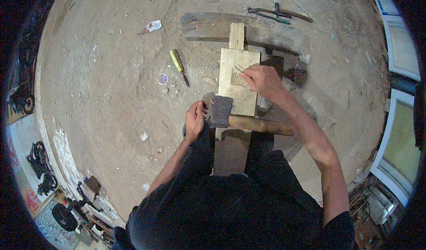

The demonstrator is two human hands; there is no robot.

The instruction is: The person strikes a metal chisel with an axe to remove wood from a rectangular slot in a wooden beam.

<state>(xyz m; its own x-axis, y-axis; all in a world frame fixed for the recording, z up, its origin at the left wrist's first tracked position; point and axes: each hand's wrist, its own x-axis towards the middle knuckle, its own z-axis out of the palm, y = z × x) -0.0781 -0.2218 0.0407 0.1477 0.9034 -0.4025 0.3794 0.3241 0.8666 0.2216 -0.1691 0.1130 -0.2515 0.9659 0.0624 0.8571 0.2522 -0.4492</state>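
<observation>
A pale wooden board (226, 74) with a narrower stem at its far end lies in front of me. A shallow squarish patch is cut into its middle. Above that patch, my right hand (265, 80) is closed in a pinch on a thin sliver of wood (239, 68). An axe (221, 111) rests across the board's near end, its dark head to the left and its wooden handle (262, 125) running right. Close beside the axe head is my left hand (195, 118), fingers loosely curled and slightly apart, with nothing visible in them.
On the dirt floor to the left lies a chisel-like tool (176, 61) with a yellow handle. A weathered plank (204, 27) lies crosswise beyond the board, with dark metal tools (279, 14) at its far side. Framed panels (394, 139) line the right edge; assorted clutter (66, 214) sits lower left.
</observation>
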